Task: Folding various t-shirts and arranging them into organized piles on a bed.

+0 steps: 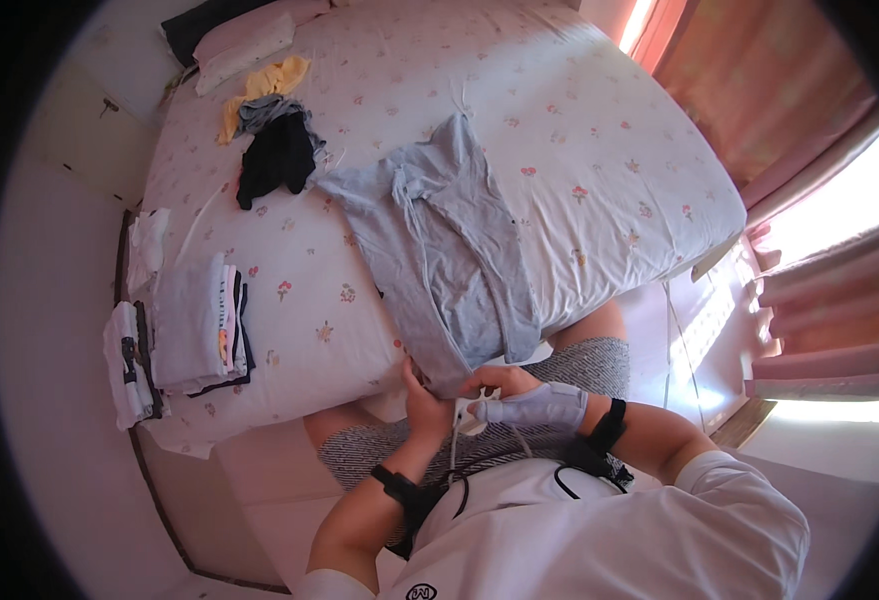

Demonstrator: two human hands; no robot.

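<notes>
Grey trousers lie spread on the bed, with their waist end away from me and the legs reaching over the near edge. At the bottom of the left-lying leg, my left hand is closed on the hem, thumb up. My right hand is beside it, fingers curled over the cloth of the same hem. Its fingertips are partly hidden. A pale grey piece covers the right hand's back and wrist; I cannot tell what it is. Black straps circle both forearms.
On the bed at left is a stack of folded clothes, with smaller folded piles beside it. Crumpled black, grey and yellow clothes lie farther back. Pillows are at the far left, pink curtains at right.
</notes>
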